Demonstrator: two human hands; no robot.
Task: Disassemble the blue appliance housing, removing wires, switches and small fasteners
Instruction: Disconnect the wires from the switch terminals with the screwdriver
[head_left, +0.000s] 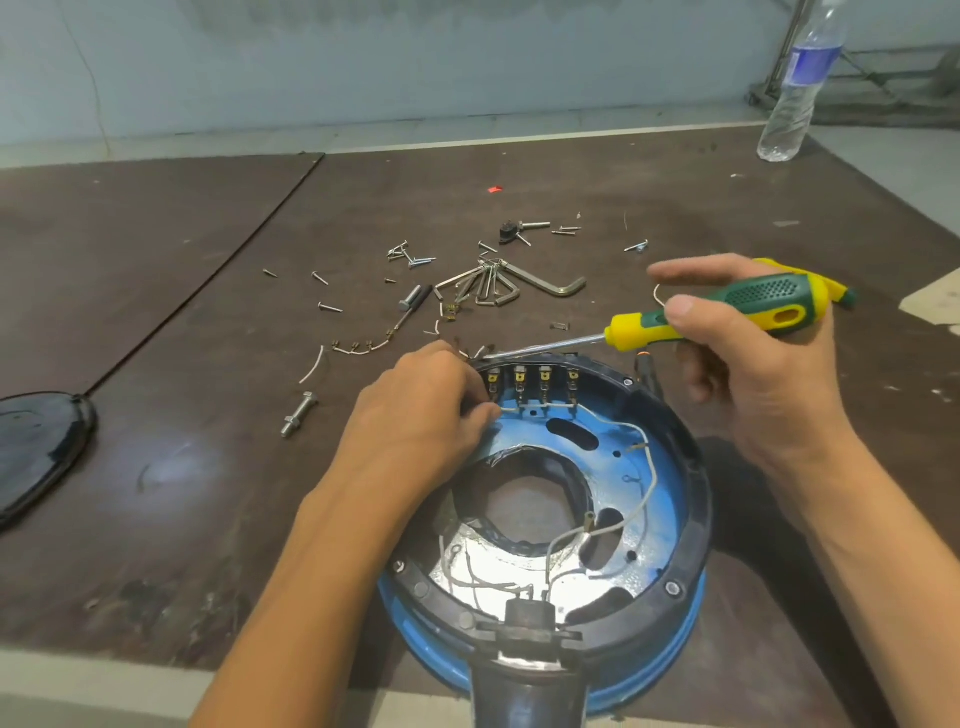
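The one blue housing (685, 639) is lying open on the worktop (208, 467), at its near edge, with four switches (519, 382) in a row inside. The left hand (415, 415) is pinching a white wire (511, 409) inside it, beside the leftmost switch. The right hand (758, 374) is gripping one screwdriver (769, 296). One bottle (795, 98) is standing far right; I cannot read its label.

The housing (649, 467) is blue with a black rim. The screwdriver (727, 312) is green and yellow; the bench (182, 312) is dark brown.

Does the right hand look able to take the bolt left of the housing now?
Probably not: the right hand holds the screwdriver, and the left hand lies between it and the bolt.
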